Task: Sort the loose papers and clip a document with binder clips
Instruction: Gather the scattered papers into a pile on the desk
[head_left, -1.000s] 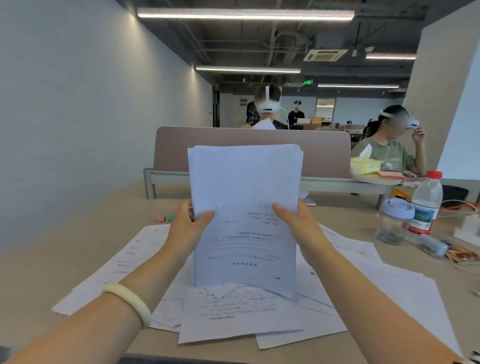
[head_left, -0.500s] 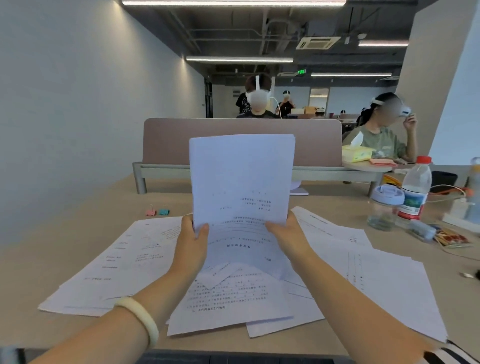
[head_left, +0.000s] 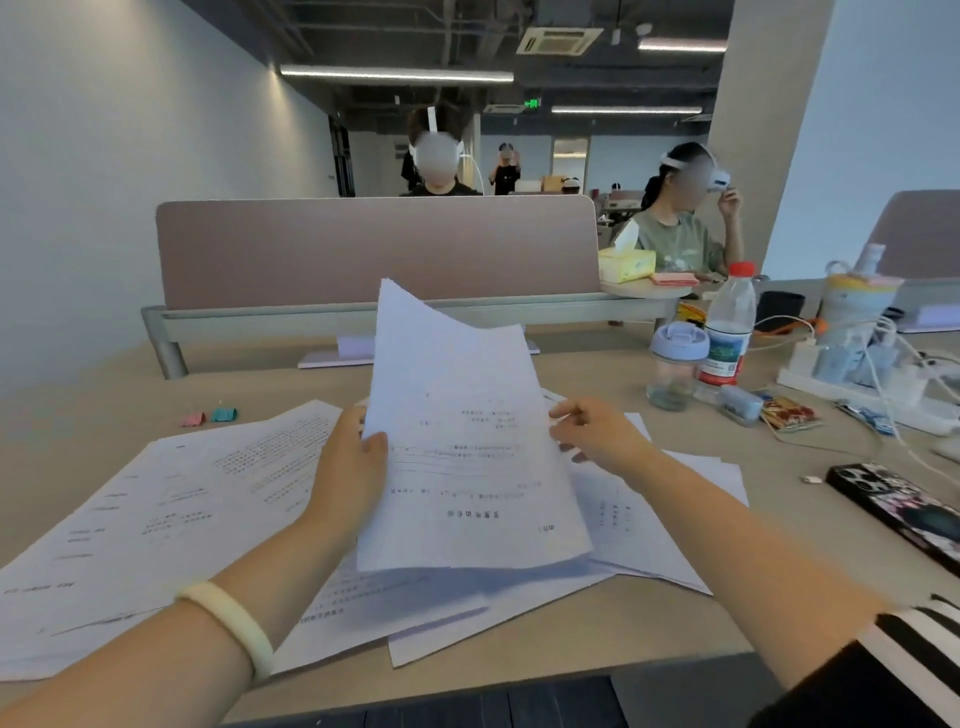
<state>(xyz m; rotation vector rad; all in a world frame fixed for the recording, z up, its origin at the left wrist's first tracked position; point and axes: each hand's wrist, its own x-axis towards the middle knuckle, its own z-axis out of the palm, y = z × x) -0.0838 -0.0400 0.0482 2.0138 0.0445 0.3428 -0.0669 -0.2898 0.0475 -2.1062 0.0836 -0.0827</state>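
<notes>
Sheaf now tilted back, lower than a half-second ago; left hand clamped on its 9 o'clock edge, right hand released, fingers spread beside it. Loose papers across tabletop beneath; binder clips at 10 o'clock, bottle and phone toward 3.

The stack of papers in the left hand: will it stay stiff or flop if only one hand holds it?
The paper stack probably flops: its top corner already bends. The left hand pinches one edge only, so sheets may slide.
</notes>
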